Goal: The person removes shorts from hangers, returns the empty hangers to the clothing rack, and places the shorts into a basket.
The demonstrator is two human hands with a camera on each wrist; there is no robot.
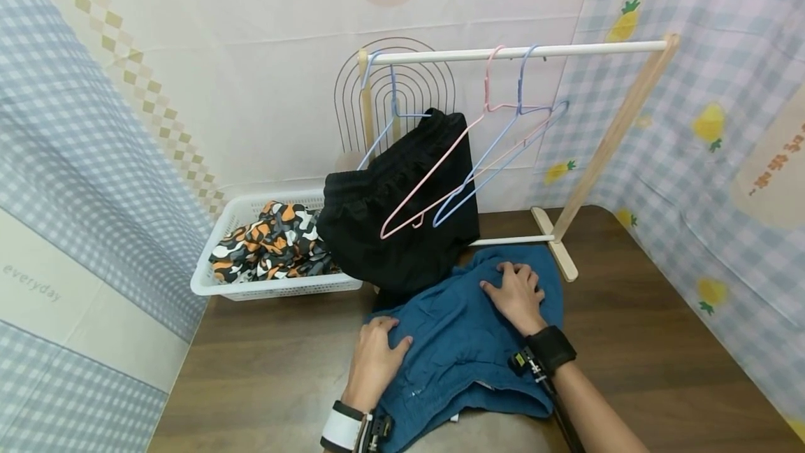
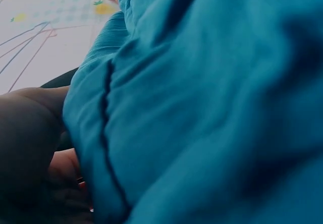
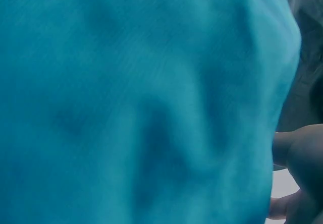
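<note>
A pair of blue shorts (image 1: 465, 334) is spread, wrinkled, over the table in the head view, its waistband towards me. My left hand (image 1: 374, 355) grips its left edge, thumb on top of the cloth. Farther off on the right side, my right hand (image 1: 518, 296) holds the fabric with bent fingers. In the left wrist view the blue cloth (image 2: 166, 108) fills most of the picture and partly covers the fingers. The right wrist view is mostly blurred cloth (image 3: 141, 82), with fingertips (image 3: 280, 209) going behind its edge.
Behind the shorts stands a rack with a white rail (image 1: 440, 56). Black shorts (image 1: 377, 229) hang there on a blue hanger (image 1: 394, 89). Beside them hang a pink hanger (image 1: 434, 175) and another blue hanger (image 1: 481, 163). A white basket (image 1: 277, 290) at left holds camouflage-patterned cloth (image 1: 270, 247).
</note>
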